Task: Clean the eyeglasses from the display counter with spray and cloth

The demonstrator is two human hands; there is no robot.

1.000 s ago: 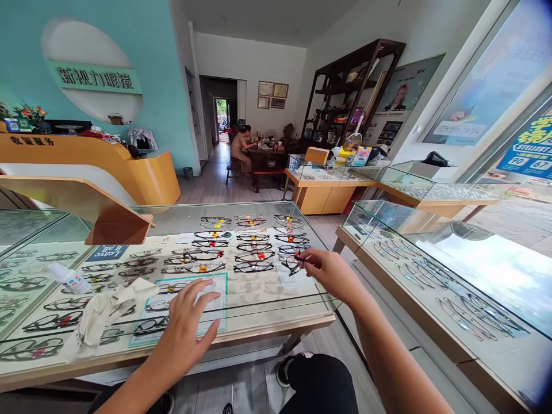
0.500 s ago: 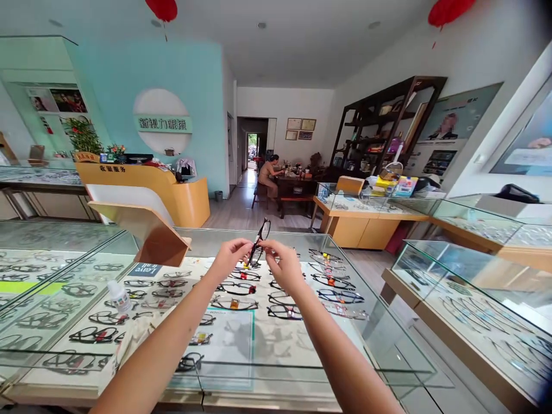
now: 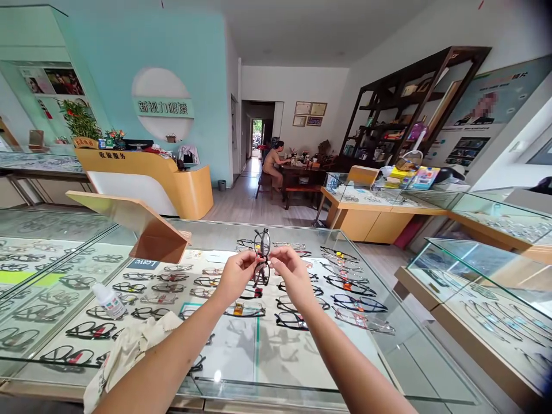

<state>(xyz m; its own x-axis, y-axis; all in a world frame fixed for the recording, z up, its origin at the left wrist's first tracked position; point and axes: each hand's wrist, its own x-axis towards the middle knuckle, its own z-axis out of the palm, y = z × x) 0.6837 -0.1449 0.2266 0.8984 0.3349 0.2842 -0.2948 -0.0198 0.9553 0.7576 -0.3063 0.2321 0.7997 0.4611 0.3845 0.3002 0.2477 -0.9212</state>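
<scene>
A pair of dark-framed eyeglasses [image 3: 262, 242] is held on end above the glass display case, one lens over the other. My left hand [image 3: 236, 276] pinches it from the left near the middle. From the other side, the fingers of my right hand [image 3: 293, 269] are closed on it too. Below both hands, several rows of eyeglasses [image 3: 340, 303] lie under the glass top. By my left forearm is a crumpled cream cloth [image 3: 133, 348], with a small white bottle [image 3: 108, 300] just beyond it.
A tilted wooden stand [image 3: 150, 230], perhaps a mirror's back, sits on the case at left. Another glass case [image 3: 478, 310] stands to the right. Farther off are a wooden reception counter [image 3: 190, 190], a seated person [image 3: 272, 164] at a dark table and a dark shelf [image 3: 388, 115].
The eyeglasses have turned so their lenses face me more squarely, still between both hands. The view has tipped downward, and the scene sits higher in it.
</scene>
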